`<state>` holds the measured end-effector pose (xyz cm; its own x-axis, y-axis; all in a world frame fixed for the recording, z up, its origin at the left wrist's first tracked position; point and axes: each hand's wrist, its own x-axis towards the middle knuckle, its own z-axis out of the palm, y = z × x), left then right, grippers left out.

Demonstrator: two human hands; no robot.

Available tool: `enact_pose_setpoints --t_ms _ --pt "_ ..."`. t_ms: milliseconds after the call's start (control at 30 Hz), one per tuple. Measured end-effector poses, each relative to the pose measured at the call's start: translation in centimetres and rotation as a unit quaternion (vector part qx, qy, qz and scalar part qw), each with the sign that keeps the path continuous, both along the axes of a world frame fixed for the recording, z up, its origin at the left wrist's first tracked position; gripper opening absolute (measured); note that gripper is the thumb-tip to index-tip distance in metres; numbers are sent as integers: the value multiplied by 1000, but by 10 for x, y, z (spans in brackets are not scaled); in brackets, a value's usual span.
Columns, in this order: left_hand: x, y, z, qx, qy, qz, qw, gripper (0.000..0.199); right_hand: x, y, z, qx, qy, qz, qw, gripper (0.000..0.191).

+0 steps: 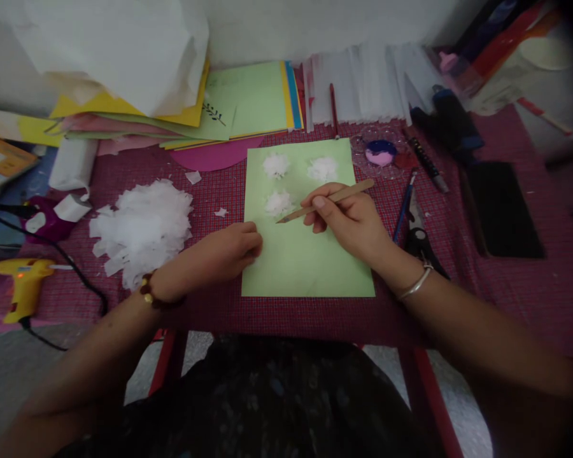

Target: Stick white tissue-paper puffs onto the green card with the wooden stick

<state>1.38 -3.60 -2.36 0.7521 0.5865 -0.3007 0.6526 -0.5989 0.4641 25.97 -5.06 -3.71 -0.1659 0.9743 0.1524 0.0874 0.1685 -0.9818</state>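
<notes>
A pale green sheet of paper (310, 267) lies before me with three white paper tufts on it, one of them a tuft (323, 168) at the upper right. My right hand (346, 216) grips a light brown pencil (348, 192), its tip pointing down-left just below the lower left tuft (279, 203). Whether the tip touches the paper, I cannot tell. My left hand (241, 245) rests at the sheet's left edge with fingers curled in; what they hold, if anything, is hidden. Left of it sits a heap of small white paper squares (143, 222).
A yellow glue gun (23, 286) with a black cord lies at far left. Coloured sheets (253, 95) are stacked at the back. To the right are scissors (417, 235), a blue paintbrush (405, 207), a plastic paint dish (381, 152) and a black phone-like slab (506, 210).
</notes>
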Motion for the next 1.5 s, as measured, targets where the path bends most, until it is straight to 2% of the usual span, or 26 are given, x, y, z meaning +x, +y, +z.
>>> enact_pose_setpoints --t_ms 67,167,233,300,367,467,633,700,767,833,900,967,1033,1100,1167,1233,1333,1400,1500 --pt "0 4 4 -26 -21 12 999 11 0 0 0 0 8 3 1000 28" --pt "-1 1 11 -108 -101 114 983 8 -2 -1 0 10 27 9 1000 27" --pt "2 -6 17 -182 -198 210 940 9 -4 -3 0 12 44 15 999 27" --pt "9 -14 21 -229 -304 301 875 14 -7 -8 1 8 62 24 998 25" --pt "21 -20 20 -247 -380 366 813 17 -10 -14 2 -1 68 30 997 20" --pt "43 -26 14 -274 -436 402 757 18 -13 -20 4 -9 46 36 998 15" --pt "64 -32 3 -298 -477 412 717 18 -14 -21 4 30 3 37 999 19" --pt "64 -33 0 -309 -478 413 711 19 -14 -21 2 43 -31 38 998 16" --pt "61 -34 0 -306 -468 405 724 26 -15 -22 1 49 -59 38 996 15" --pt "57 -33 1 -290 -442 384 757 27 -16 -23 1 60 -75 42 994 14" --pt "51 -30 5 -270 -406 367 792 16 -14 -22 2 67 -83 51 993 12" --pt "43 -24 13 -247 -385 370 808 11 -10 -19 6 58 -57 46 996 7" --pt "34 -12 23 -217 -399 395 798 11 -3 -11 9 37 0 17 999 6" --pt "25 5 30 -185 -434 423 774 11 6 -2 11 18 46 -21 999 20" --pt "21 24 30 -160 -472 434 750 11 13 6 9 3 51 -38 998 33" --pt "21 38 21 -151 -506 424 736 11 17 11 5 -19 40 -36 998 40" --pt "26 47 0 -159 -530 409 725 10 16 13 -2 -53 19 -11 998 39" --pt "29 45 -12 -168 -523 410 728 9 13 13 -5 -72 1 5 997 35" --pt "27 41 -18 -174 -505 408 740 10 9 15 -7 -92 -13 12 996 30"
